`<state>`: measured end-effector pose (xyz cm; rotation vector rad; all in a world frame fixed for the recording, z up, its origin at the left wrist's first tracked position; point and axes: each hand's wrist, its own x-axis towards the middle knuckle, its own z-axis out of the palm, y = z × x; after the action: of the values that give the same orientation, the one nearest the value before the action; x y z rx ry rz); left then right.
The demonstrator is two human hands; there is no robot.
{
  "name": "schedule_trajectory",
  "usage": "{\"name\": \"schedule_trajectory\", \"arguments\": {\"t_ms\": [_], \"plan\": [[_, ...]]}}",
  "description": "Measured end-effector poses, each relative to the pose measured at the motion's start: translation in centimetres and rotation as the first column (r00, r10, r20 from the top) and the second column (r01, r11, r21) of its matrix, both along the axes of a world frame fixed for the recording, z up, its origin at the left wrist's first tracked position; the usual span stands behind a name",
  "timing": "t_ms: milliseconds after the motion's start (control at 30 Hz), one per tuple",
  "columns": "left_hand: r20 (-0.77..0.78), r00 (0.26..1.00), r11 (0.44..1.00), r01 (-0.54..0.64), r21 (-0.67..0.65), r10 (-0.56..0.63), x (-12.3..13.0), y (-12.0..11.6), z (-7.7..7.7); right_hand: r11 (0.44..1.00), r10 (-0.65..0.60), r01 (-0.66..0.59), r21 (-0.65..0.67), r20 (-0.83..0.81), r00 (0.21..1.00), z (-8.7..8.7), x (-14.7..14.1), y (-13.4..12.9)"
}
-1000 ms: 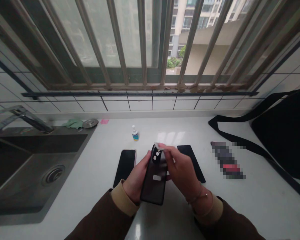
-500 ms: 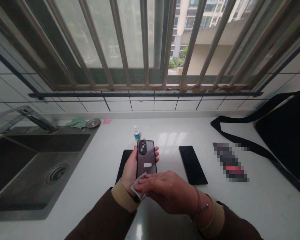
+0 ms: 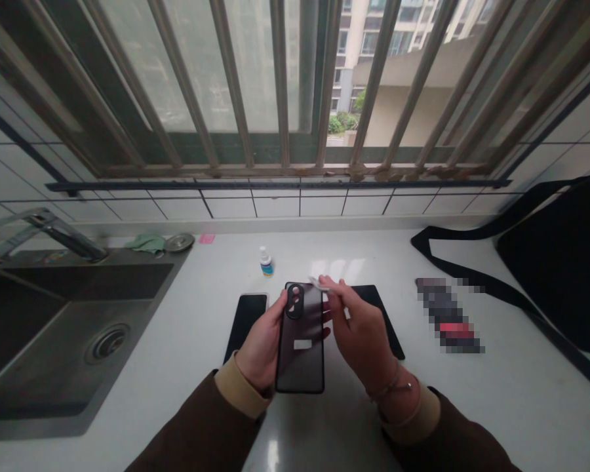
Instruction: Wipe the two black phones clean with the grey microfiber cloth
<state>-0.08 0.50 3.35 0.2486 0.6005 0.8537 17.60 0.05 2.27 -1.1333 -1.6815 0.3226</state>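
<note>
A see-through dark phone case (image 3: 299, 367) with camera cut-outs and a small white label stands tilted toward me. My left hand (image 3: 262, 347) is closed around its left edge, and skin shows through the cut-outs. My right hand (image 3: 358, 328) pinches a small white wipe (image 3: 317, 284) at the case's upper right corner. One black phone (image 3: 243, 321) lies on the counter, partly behind my left hand. Another black phone (image 3: 381, 314) lies flat behind my right hand, which hides part of it. Beyond the case stands a small white spray bottle (image 3: 266, 263) with a blue label.
At the left is a steel sink (image 3: 128, 288) with a faucet (image 3: 69, 236). A green cloth (image 3: 146, 243), a drain strainer (image 3: 179, 242) and a pink slip (image 3: 206, 238) lie near its rim. A black bag (image 3: 560, 255) with its strap and a blurred-out item (image 3: 447, 314) occupy the right side.
My right hand has moved the wipe from the case's lower end up to its top right corner. The case has shifted slightly right and lower, and more of it shows.
</note>
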Motion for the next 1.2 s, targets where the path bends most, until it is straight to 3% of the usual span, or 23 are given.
{"name": "schedule_trajectory", "arguments": {"t_ms": [133, 233, 333, 400, 433, 500, 600, 667, 733, 800, 967, 1100, 1200], "plan": [[0.008, 0.993, 0.991, -0.117, -0.066, 0.118, 0.1, 0.3, -0.2, 0.972, 0.229, -0.236, 0.02, 0.172, 0.958, -0.7, -0.6, 0.1], [-0.073, 0.963, 0.963, -0.265, -0.051, 0.261, -0.6, 0.9, -0.4, 0.911, 0.4, -0.411, 0.013, 0.203, 0.894, -0.4, -0.9, -0.5], [-0.143, 0.895, 0.905, -0.425, 0.007, 0.421, -1.4, 1.4, -0.1, 0.819, 0.571, -0.573, -0.021, 0.129, 0.811, 0.2, -1.1, -1.6], [-0.16, 0.866, 0.879, -0.476, 0.028, 0.474, -1.7, 1.6, 0.2, 0.782, 0.622, -0.62, -0.066, 0.008, 0.783, 0.6, -1.2, -2.2], [-0.164, 0.867, 0.881, -0.472, 0.03, 0.47, -1.8, 1.6, 0.3, 0.784, 0.609, -0.614, -0.09, -0.074, 0.789, 0.7, -1.2, -2.4], [-0.162, 0.905, 0.918, -0.395, 0.019, 0.393, -1.8, 1.4, 0.5, 0.844, 0.479, -0.521, -0.126, -0.26, 0.838, 0.7, -1.0, -2.5], [-0.126, 0.981, 0.989, -0.149, -0.018, 0.146, -1.5, 0.8, 0.6, 0.967, 0.112, -0.205, -0.155, -0.464, 0.879, 0.4, -0.4, -1.6], [-0.089, 0.995, 0.999, 0.037, -0.026, -0.039, -1.3, 0.2, 0.6, 0.987, -0.041, -0.041, -0.156, -0.489, 0.871, 0.4, 0.1, -0.8], [-0.069, 0.977, 0.98, 0.198, -0.028, -0.2, -1.1, -0.3, 0.6, 0.989, -0.077, 0.009, -0.149, -0.461, 0.884, 0.5, 0.5, -0.1], [-0.072, 0.956, 0.958, 0.284, -0.032, -0.286, -0.9, -0.6, 0.6, 0.984, -0.036, -0.038, -0.177, -0.402, 0.915, 0.7, 0.5, 0.1], [-0.115, 0.979, 0.985, 0.173, 0.019, -0.169, -0.6, -0.5, 0.4, 0.945, 0.116, -0.201, -0.257, -0.311, 0.943, 0.7, 0.0, -0.2], [-0.116, 0.987, 0.993, 0.114, -0.004, -0.114, -0.6, -0.1, 0.3, 0.962, 0.086, -0.15, -0.227, -0.268, 0.959, 0.3, 0.1, -0.2], [-0.123, 0.992, 0.998, -0.026, -0.063, 0.018, -0.6, 0.3, 0.1, 0.974, 0.118, -0.151, -0.171, -0.187, 0.975, 0.0, -0.1, -0.3]]}}
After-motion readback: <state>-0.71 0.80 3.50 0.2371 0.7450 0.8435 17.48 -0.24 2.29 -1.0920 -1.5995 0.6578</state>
